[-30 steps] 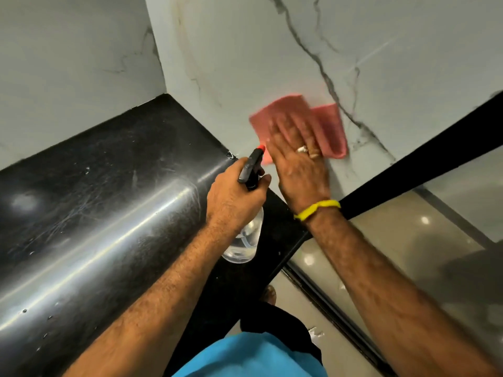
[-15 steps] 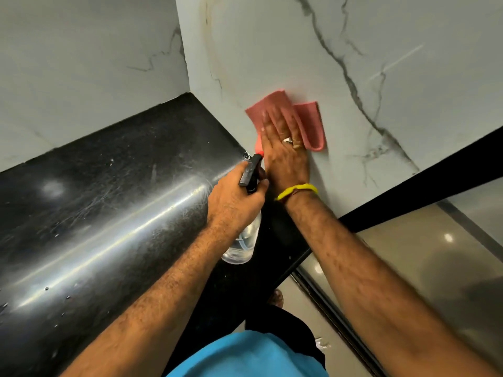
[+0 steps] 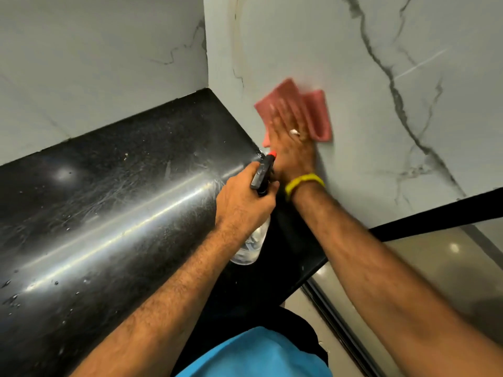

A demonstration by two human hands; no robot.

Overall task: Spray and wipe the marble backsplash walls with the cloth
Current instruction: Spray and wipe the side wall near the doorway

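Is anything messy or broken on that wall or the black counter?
Nothing looks broken. A faint brownish curved stain marks the marble wall above the pink cloth, and small droplets speckle the scuffed black counter.

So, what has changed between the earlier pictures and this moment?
The right hand, fingers flat on the pink cloth, slid it along the marble wall toward the corner, away from the dark vein; the cloth is now blurred from motion. The left hand kept its grip on the spray bottle over the black counter. Nothing was taken up or let go.
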